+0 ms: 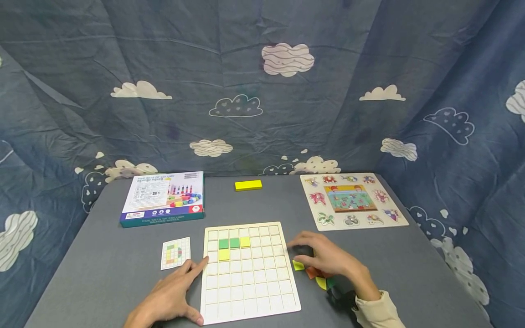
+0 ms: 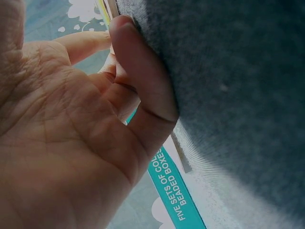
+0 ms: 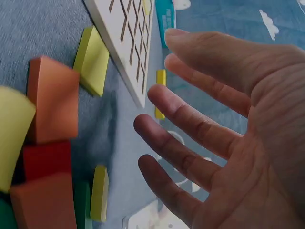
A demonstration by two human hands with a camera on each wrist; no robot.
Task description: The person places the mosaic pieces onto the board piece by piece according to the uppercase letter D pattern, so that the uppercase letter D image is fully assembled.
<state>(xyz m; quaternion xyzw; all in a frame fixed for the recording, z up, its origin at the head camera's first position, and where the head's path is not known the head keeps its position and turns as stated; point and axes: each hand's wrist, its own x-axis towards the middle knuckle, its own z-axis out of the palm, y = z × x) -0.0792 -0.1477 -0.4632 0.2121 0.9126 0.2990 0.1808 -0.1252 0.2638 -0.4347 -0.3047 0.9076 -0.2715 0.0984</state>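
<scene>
A pale gridded board (image 1: pixel 249 291) lies in the middle of the table. Two green squares (image 1: pixel 234 243) and two yellow squares (image 1: pixel 223 254) sit in its upper left cells. My left hand (image 1: pixel 170 291) rests at the board's left edge, thumb and forefinger spread and touching it. Beyond the right edge, my right hand (image 1: pixel 326 253) hovers with nothing held, its fingers extended in the right wrist view. Loose pieces lie under and beside it: a small yellow block (image 3: pixel 91 61), an orange block (image 3: pixel 53 100), a red one (image 3: pixel 46 160) and a curved yellow piece (image 1: pixel 321 283).
A small card (image 1: pixel 175 253) with a printed coloured grid lies left of the board. Farther back are a flat cardboard box (image 1: pixel 162 198), a long yellow block (image 1: pixel 248 185) and a wooden picture puzzle (image 1: pixel 354 223). Behind the table hangs a cloud-patterned cloth (image 1: pixel 242 132).
</scene>
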